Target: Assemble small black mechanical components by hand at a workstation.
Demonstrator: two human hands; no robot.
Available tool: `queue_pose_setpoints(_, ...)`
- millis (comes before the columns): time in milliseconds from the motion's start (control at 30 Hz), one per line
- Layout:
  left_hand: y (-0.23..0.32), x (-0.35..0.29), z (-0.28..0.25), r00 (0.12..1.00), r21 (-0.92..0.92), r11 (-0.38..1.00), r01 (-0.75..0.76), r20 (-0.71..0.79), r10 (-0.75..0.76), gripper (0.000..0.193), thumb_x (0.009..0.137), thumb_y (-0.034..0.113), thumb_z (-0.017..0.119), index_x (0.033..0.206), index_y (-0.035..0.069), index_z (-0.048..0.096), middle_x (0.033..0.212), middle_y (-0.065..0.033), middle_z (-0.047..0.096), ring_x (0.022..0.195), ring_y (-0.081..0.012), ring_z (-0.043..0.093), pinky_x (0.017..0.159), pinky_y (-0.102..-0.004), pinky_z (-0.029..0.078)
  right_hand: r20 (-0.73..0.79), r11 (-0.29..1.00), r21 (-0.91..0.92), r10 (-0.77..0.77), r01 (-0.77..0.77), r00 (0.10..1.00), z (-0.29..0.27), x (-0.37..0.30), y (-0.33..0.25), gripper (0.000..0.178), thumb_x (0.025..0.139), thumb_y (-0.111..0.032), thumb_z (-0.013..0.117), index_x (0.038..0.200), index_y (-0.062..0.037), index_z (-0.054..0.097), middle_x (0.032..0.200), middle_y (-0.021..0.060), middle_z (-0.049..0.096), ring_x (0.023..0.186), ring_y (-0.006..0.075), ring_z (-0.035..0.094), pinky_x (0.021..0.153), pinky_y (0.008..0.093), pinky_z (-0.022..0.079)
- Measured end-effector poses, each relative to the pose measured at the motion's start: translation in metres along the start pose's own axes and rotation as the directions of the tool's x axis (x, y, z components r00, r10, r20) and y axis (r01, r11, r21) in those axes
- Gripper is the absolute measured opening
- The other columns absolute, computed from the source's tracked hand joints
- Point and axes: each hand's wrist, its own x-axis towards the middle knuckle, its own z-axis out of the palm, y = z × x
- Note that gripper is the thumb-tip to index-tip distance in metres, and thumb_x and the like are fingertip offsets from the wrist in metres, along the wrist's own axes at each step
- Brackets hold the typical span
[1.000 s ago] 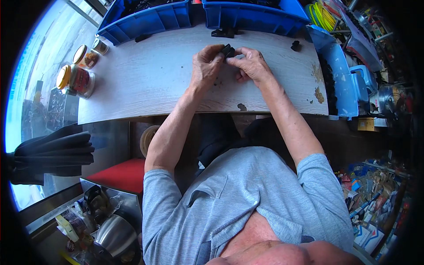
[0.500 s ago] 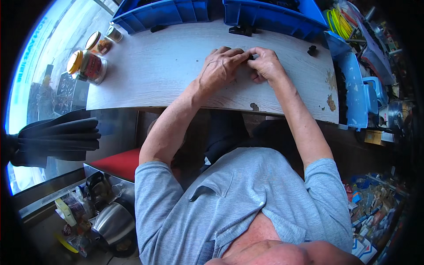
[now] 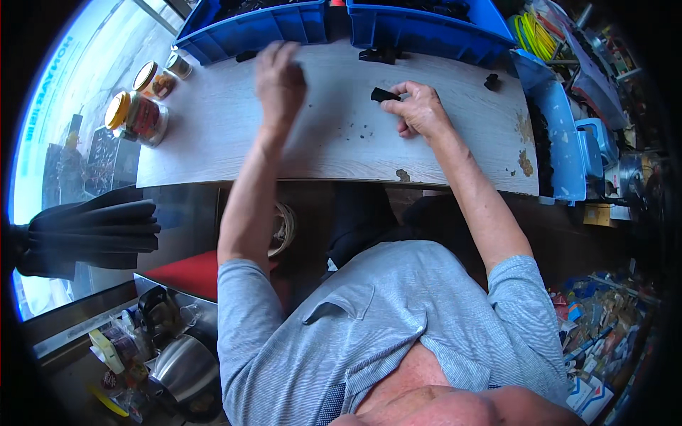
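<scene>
My right hand point(image 3: 420, 110) pinches a small black piece point(image 3: 384, 94) between thumb and fingers, just above the white wood-grain table point(image 3: 341, 156). The piece looks short and block-like; its exact kind cannot be made out. Smeared by motion, my left hand point(image 3: 280, 85) is over the table's far left part, below the left blue crate point(image 3: 249, 32). Whether its fingers hold anything does not show. A dark piece point(image 3: 246, 56) lies beside that hand at the crate's foot. Another black part point(image 3: 380, 55) rests before the right blue crate point(image 3: 433, 34).
Black parts fill both crates. One more black part point(image 3: 491, 82) lies at the table's right. Dark crumbs point(image 3: 364, 135) are scattered mid-table. A yellow-lidded jar point(image 3: 138, 117) and smaller containers stand at the left edge. A light blue bin point(image 3: 568, 149) adjoins the right edge.
My hands were together over the middle of the table. The left has swung away to the left and far side; the right stays near its place, the black piece now plainly visible.
</scene>
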Motion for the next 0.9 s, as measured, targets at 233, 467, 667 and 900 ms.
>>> queue_pose_setpoints(233, -0.106, 0.022, -0.01, 0.958, 0.351, 0.917, 0.192, 0.133, -0.252, 0.029, 0.089, 0.024, 0.062, 0.113, 0.01, 0.071, 0.122, -0.0134, 0.067, 0.113, -0.036, 0.063, 0.096, -0.0451, 0.051, -0.033, 0.996, 0.081, -0.042, 0.044, 0.999, 0.0, -0.005, 0.0, 0.035, 0.084, -0.015, 0.078, 0.113, -0.0014, 0.063, 0.072, 0.0024, 0.063, 0.05, 0.0089, 0.058, 0.041, 0.0249, 0.051)
queue_pose_setpoints(467, -0.109, 0.024, -0.012, 0.985, 0.356, 0.934, 0.038, 0.145, -0.095, 0.022, 0.088, 0.024, 0.065, 0.105, 0.014, 0.073, 0.11, -0.0128, 0.069, 0.104, -0.0359, 0.064, 0.088, -0.0469, 0.053, -0.025, 0.986, 0.162, -0.037, 0.04, 0.999, -0.006, -0.01, -0.001, 0.046, 0.082, -0.021, 0.081, 0.118, 0.0006, 0.061, 0.066, 0.0039, 0.062, 0.05, 0.0115, 0.062, 0.045, 0.0269, 0.055)
queue_pose_setpoints(667, -0.122, 0.026, -0.014, 0.971, 0.503, 0.857, 0.114, 0.128, -0.204, 0.029, 0.094, 0.036, 0.063, 0.105, 0.01, 0.072, 0.105, -0.014, 0.07, 0.103, -0.037, 0.063, 0.088, -0.0492, 0.052, -0.006, 0.956, 0.291, 0.028, -0.025, 1.0, -0.024, -0.011, 0.007, 0.055, 0.083, -0.024, 0.08, 0.125, 0.0024, 0.055, 0.055, 0.0018, 0.055, 0.053, 0.015, 0.066, 0.051, 0.0307, 0.061)
queue_pose_setpoints(900, -0.091, 0.009, -0.015, 0.97, 0.337, 0.941, 0.032, 0.218, -0.111, 0.028, 0.096, 0.034, 0.06, 0.105, 0.011, 0.073, 0.102, -0.0155, 0.07, 0.1, -0.0379, 0.063, 0.086, -0.0484, 0.051, -0.165, 0.928, 0.371, 0.094, -0.027, 0.982, -0.082, 0.002, 0.031, 0.041, 0.083, -0.023, 0.08, 0.113, -0.0037, 0.061, 0.055, -0.0012, 0.052, 0.051, 0.0159, 0.065, 0.049, 0.0321, 0.06)
